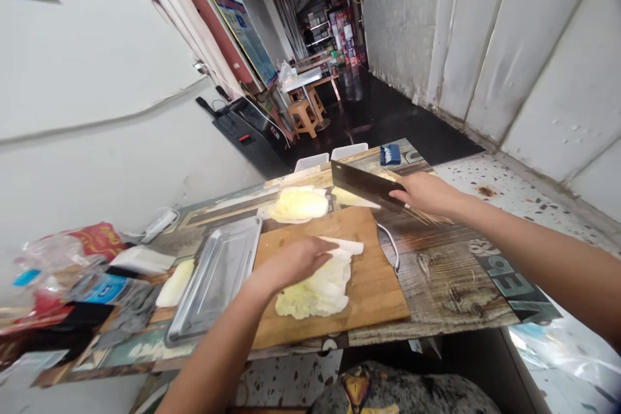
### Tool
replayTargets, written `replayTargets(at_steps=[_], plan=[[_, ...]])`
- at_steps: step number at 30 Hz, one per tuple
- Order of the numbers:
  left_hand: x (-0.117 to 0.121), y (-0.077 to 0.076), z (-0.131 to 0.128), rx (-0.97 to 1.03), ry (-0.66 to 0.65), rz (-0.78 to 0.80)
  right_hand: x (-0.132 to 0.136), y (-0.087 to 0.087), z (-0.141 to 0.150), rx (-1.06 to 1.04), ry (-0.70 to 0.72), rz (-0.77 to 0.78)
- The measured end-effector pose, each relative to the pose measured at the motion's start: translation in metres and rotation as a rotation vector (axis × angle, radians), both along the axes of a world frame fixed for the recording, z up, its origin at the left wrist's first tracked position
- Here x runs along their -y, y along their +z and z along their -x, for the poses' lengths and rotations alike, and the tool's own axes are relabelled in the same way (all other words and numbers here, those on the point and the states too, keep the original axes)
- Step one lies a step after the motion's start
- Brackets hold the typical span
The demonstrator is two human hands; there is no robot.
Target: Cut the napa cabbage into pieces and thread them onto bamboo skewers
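Observation:
In my right hand (422,195) is a dark-bladed cleaver (361,182), gripped by its handle and raised over the right back of the table. The blade points left, apart from the cutting board. My left hand (301,264) reaches over the wooden cutting board (373,297), fingers closed at the white stem end of a napa cabbage leaf (315,294). Pale leaves lie flat there, partly covered by that hand. Behind the board, more yellow cabbage leaves (299,204) rest on the table. Thin wooden skewers (429,215) lie beneath my right hand.
Left of the board sits a metal tray (218,278), with another cabbage piece (175,283) beside it. A plastic bottle (104,288), tissues (143,260) and bags crowd the table's left end. A small blue box (390,154) stands at the far edge, near white chair backs (349,151).

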State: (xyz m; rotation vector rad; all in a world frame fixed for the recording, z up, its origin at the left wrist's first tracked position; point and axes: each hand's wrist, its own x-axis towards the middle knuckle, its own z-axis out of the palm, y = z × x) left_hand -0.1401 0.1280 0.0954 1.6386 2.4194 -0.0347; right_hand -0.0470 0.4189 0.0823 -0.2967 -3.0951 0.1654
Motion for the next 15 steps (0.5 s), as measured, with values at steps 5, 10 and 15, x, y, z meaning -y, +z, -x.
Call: replayTargets(at_steps=[5, 10, 15], plan=[[-0.021, -0.002, 0.058, -0.330, 0.166, 0.078, 0.006, 0.006, -0.017, -0.048, -0.034, 0.015], [-0.035, -0.038, 0.089, -0.382, 0.107, 0.161, 0.012, 0.006, -0.027, -0.014, -0.057, 0.025], [-0.029, -0.031, 0.087, -0.450, 0.079, 0.144, 0.013, -0.001, -0.032, 0.014, -0.032, 0.071]])
